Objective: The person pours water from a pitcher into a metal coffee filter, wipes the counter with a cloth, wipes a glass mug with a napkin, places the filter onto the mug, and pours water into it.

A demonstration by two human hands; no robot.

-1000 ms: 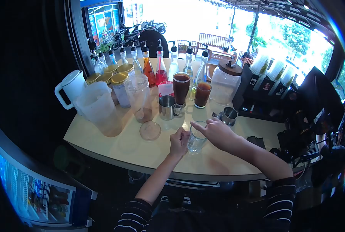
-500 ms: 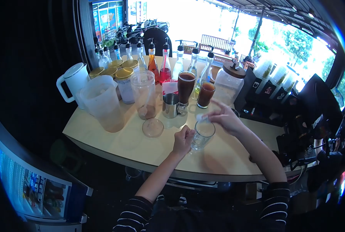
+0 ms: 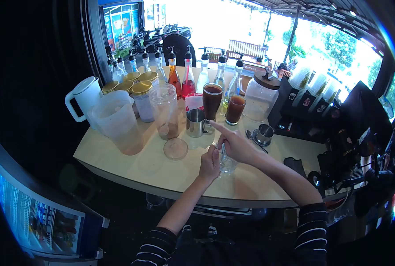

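A glass mug (image 3: 228, 166) pinned by one hand and covered by the other

The glass mug is near the worktop's (image 3: 268, 184) front edge, in front of the person. It looks upright, though whether its base bears fully on the surface is hard to tell.

The left hand (image 3: 210, 163) has its grip closed round the handle side, thumb uppermost, probably to stop the glass from turning. The right hand (image 3: 238, 148) comes over the rim from the other side and hides most of the mouth, its index finger stretched out beyond it. Whether that grip pinches anything cannot be told, since the hand's back hides the inner fingers.

Just beyond stands a steel pitcher (image 3: 195, 125), with a tall dark drink (image 3: 212, 103) and a shorter dark drink (image 3: 235, 110) behind it, apparently set back to leave elbow room. A flat round lid (image 3: 176, 149) lies before an open clear jar (image 3: 163, 111), presumably parked beside its own container. To the right, a small metal cup (image 3: 265, 132) sits on a saucer, a spoon (image 3: 249, 134) next to it.

Farther out, pump bottles (image 3: 174, 80) line the back, nozzles up, likely for easy dispensing; gold-lidded jars (image 3: 142, 88) and a translucent jug (image 3: 114, 117) fill the left.
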